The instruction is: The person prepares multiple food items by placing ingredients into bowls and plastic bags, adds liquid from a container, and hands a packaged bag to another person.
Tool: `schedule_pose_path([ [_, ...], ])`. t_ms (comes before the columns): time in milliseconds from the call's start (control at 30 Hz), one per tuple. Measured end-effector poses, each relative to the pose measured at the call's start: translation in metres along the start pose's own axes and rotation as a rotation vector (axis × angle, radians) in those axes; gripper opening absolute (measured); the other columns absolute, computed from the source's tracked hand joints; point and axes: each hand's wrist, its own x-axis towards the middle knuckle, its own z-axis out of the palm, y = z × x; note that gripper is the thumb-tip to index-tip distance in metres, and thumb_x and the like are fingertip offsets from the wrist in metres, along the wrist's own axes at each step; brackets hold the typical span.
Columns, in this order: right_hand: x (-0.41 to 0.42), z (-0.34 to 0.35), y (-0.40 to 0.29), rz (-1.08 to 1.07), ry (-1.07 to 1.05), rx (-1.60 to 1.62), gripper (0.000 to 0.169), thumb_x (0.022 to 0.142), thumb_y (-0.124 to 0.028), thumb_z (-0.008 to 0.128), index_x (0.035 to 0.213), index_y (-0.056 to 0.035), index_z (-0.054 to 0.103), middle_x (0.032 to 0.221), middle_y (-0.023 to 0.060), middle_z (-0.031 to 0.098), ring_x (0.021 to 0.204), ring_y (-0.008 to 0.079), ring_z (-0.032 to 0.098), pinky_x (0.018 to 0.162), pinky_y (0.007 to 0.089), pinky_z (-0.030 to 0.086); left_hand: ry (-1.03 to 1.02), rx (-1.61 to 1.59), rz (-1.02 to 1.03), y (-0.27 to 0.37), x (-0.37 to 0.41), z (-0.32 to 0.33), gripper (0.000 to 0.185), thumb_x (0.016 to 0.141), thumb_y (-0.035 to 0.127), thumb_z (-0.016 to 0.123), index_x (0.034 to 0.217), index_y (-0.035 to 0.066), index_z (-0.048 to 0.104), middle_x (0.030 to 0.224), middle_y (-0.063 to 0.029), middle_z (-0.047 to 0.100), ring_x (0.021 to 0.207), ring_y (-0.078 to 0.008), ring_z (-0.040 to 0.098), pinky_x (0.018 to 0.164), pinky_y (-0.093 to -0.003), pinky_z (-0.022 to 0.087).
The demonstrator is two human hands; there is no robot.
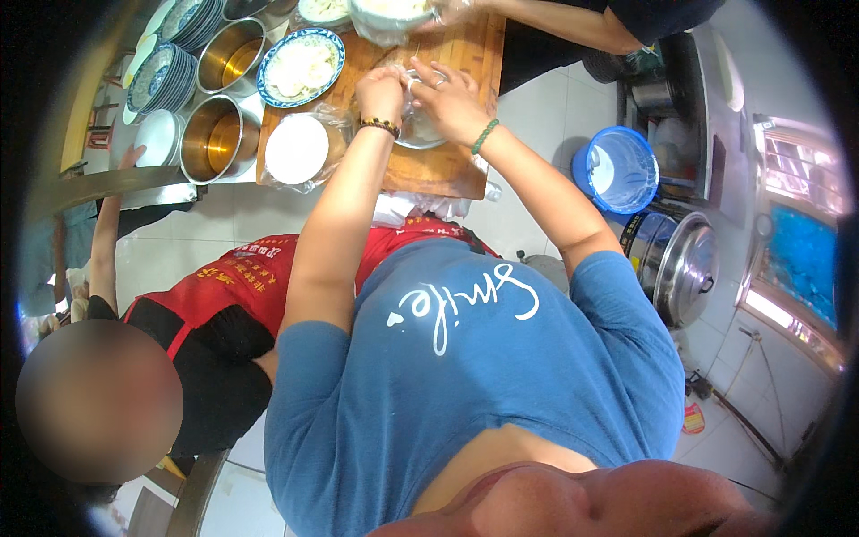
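My left hand (380, 95), with a dark beaded bracelet at the wrist, pinches clear plastic film (407, 78) above a round metal bowl (421, 142). My right hand (455, 99), wearing a ring and a green bead bracelet, lies over the bowl's far right side, fingers spread. Its fingertips are close to the film; whether they grip it is unclear. Both hands hide much of the bowl, and its contents are hard to make out. Left of my left hand, a white round thing (297, 149) lies in clear plastic. Beyond it sits a blue-patterned plate (284, 102) of pale food (300, 66).
The wooden board (436, 176) bears these things. Two steel pots (221, 137) and stacked plates (161, 77) stand left. A co-worker's hand (456, 12) touches a film-covered bowl (389, 25). Another person's hand (136, 156) reaches white plates (160, 137). A blue bucket (616, 171) stands right.
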Motion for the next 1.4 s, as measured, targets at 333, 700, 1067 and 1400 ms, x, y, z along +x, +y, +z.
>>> schedule_pose_path([
  [333,-0.066,0.025,0.058,0.458,0.035,0.539,0.017,0.082,-0.018,0.056,0.078,-0.0055,0.067,0.085,0.0093,0.063,0.085,0.0234,0.056,0.078,0.0323,0.043,-0.137,-0.235,-0.224,0.014,0.027,-0.028,0.016,0.091,0.009,0.036,0.077,0.005,0.043,0.061,-0.0017,0.038,0.048,-0.0111,0.030,0.053,-0.0267,0.038],
  [700,-0.001,0.040,0.051,0.549,-0.322,1.792,0.027,0.083,-0.024,0.054,0.098,-0.0022,0.054,0.083,0.0037,0.057,0.060,0.0150,0.052,0.060,0.0264,0.046,-0.380,-0.048,-0.444,0.033,0.020,0.003,0.011,0.090,0.009,0.040,0.088,0.002,0.048,0.063,-0.0014,0.045,0.051,-0.0085,0.042,0.047,-0.0208,0.038],
  [1067,0.004,0.011,0.042,0.580,-0.369,1.698,0.017,0.080,-0.013,0.059,0.089,-0.0006,0.066,0.078,0.0016,0.064,0.070,0.0111,0.058,0.066,0.0229,0.047,-0.535,0.000,-0.452,0.041,-0.028,-0.039,0.018,0.088,0.011,0.042,0.088,-0.001,0.055,0.097,-0.0190,0.061,0.100,-0.0266,0.057,0.090,-0.0366,0.044],
  [1400,0.009,0.029,0.025,0.258,0.070,0.296,0.012,0.068,-0.021,0.064,0.076,-0.0114,0.065,0.073,0.0130,0.062,0.070,0.0281,0.060,0.066,0.0379,0.047,-0.558,0.878,0.215,-0.001,0.024,-0.005,0.018,0.078,0.007,0.053,0.092,0.002,0.064,0.080,-0.0060,0.064,0.073,-0.0119,0.057,0.069,-0.0257,0.045],
])
